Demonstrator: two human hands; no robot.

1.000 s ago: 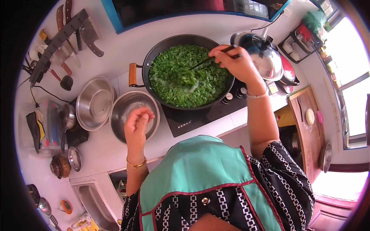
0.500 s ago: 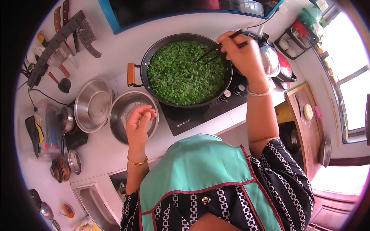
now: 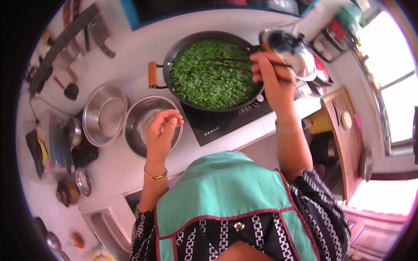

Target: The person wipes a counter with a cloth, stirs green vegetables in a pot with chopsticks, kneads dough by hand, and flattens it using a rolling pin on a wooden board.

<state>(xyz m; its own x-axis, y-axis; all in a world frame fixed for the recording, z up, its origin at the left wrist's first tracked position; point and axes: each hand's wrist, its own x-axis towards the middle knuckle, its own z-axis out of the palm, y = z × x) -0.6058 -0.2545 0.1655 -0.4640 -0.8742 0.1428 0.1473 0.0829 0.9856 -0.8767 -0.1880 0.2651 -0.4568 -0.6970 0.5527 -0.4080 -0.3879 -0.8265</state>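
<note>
Far left on the worktop (image 3: 117, 165): an empty steel bowl (image 3: 104, 114), unmoved over the last second. Just right of it, a second steel bowl (image 3: 146, 126), also unmoved. Above that second bowl, the left hand (image 3: 160, 132), holding the same spot as a second ago; grip loosely curled, fingertips drawn near the thumb, palm up, nothing visible inside, no contact with the bowl rim discernible.

Further right, on the dark cooktop (image 3: 217, 124), the black pan (image 3: 209, 69) full of chopped greens (image 3: 211, 74), its brown handle (image 3: 152, 75) pointing left. Surface of the greens flatter and more even now than a second back.

Right again: the right hand (image 3: 270, 74), shifted from the pan's middle out to its right rim over the last second. Grip clenched on dark chopsticks (image 3: 230, 65), tips reaching left across the greens. Stirring evidently under way, stroke now at the pan's edge. Just beyond, touching or nearly so, a shiny steel kettle (image 3: 289, 50).
</note>
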